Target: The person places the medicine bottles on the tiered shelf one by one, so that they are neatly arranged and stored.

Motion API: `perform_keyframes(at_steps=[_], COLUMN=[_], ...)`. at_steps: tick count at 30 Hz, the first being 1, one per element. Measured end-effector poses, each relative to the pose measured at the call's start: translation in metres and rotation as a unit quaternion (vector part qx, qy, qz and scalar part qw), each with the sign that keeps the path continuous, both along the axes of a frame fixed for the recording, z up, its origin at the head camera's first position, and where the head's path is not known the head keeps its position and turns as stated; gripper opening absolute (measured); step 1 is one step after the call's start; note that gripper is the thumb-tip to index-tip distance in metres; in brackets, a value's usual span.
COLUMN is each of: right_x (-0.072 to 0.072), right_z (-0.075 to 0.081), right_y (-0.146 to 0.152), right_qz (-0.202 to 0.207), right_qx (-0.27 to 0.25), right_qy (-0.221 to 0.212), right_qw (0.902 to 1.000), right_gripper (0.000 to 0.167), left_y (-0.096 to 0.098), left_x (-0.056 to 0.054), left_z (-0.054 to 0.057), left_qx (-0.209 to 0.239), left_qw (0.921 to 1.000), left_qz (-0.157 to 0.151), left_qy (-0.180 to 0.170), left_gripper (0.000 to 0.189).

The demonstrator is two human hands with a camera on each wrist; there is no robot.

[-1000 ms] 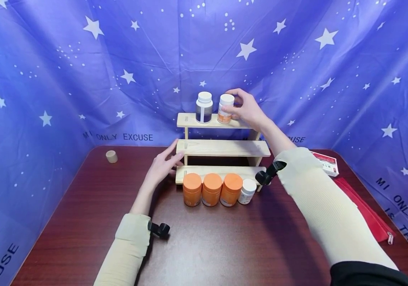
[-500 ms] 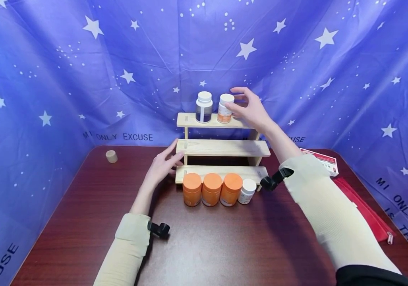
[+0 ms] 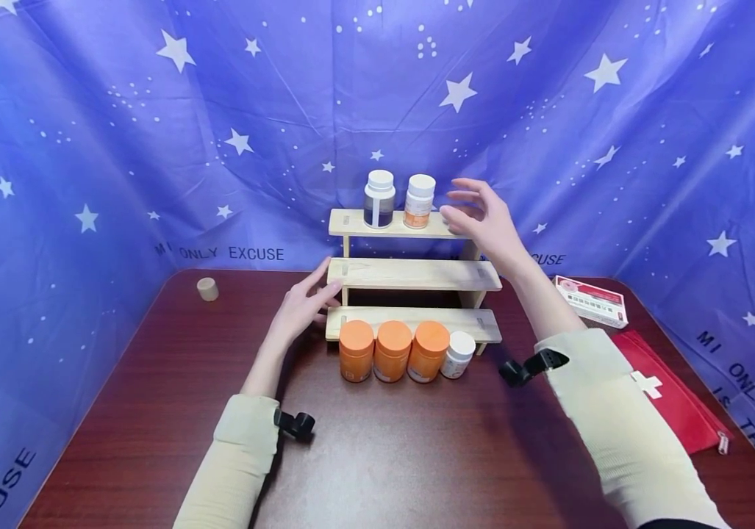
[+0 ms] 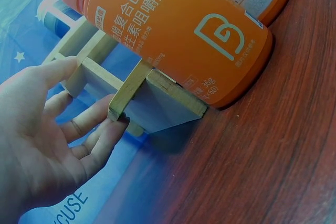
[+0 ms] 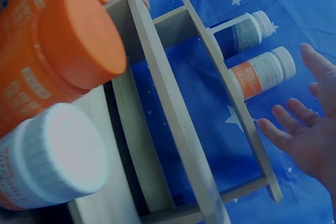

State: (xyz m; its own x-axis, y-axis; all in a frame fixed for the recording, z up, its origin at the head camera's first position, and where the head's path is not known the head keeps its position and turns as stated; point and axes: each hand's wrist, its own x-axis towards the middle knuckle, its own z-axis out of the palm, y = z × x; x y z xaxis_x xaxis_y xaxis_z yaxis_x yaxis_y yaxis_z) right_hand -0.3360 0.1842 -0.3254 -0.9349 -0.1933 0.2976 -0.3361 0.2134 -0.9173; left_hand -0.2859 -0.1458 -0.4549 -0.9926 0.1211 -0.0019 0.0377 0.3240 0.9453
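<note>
A three-tier wooden rack [image 3: 410, 273] stands at the back of the table. My left hand [image 3: 299, 308] holds its left end, with thumb and bent fingers against the board ends in the left wrist view. On the top tier stand a white-capped bottle with a dark label [image 3: 379, 200] and a white bottle with an orange band [image 3: 420, 201], both upright and apart. My right hand [image 3: 486, 224] is just right of the orange-banded bottle, fingers spread and holding nothing; the right wrist view shows a gap between the fingers and the bottle [image 5: 262, 72].
Several jars stand before the lowest tier: orange ones, such as this orange jar [image 3: 356, 351], and a small white bottle [image 3: 459, 355]. At right lie a red-and-white box [image 3: 591, 301] and a red zip pouch [image 3: 671, 397]. A small pale cylinder [image 3: 207, 289] sits far left. A starry curtain hangs behind.
My right hand has let go of the orange-banded bottle and drawn away to the right and slightly down. The bottle stays on the top tier. My left hand has not moved.
</note>
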Motion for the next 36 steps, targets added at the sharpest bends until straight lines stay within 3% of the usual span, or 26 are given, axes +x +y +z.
perform_keyframes(at_steps=[20, 27, 36], right_x=[0.060, 0.080, 0.095], right_z=[-0.040, -0.056, -0.077], right_y=[0.025, 0.036, 0.046], right_qz=[-0.011, -0.005, 0.005], right_qx=[0.019, 0.028, 0.053], right_qy=[0.064, 0.063, 0.061], right_qw=[0.9977, 0.9976, 0.9967], right_gripper=[0.057, 0.054, 0.055], left_y=[0.001, 0.000, 0.000], left_x=[0.002, 0.002, 0.001], left_z=[0.001, 0.001, 0.002], left_qx=[-0.001, -0.002, -0.004], left_qw=[1.0000, 1.0000, 1.0000], left_qz=[0.003, 0.010, 0.008], left_qy=[-0.001, 0.002, -0.001], left_gripper=[0.067, 0.068, 0.068])
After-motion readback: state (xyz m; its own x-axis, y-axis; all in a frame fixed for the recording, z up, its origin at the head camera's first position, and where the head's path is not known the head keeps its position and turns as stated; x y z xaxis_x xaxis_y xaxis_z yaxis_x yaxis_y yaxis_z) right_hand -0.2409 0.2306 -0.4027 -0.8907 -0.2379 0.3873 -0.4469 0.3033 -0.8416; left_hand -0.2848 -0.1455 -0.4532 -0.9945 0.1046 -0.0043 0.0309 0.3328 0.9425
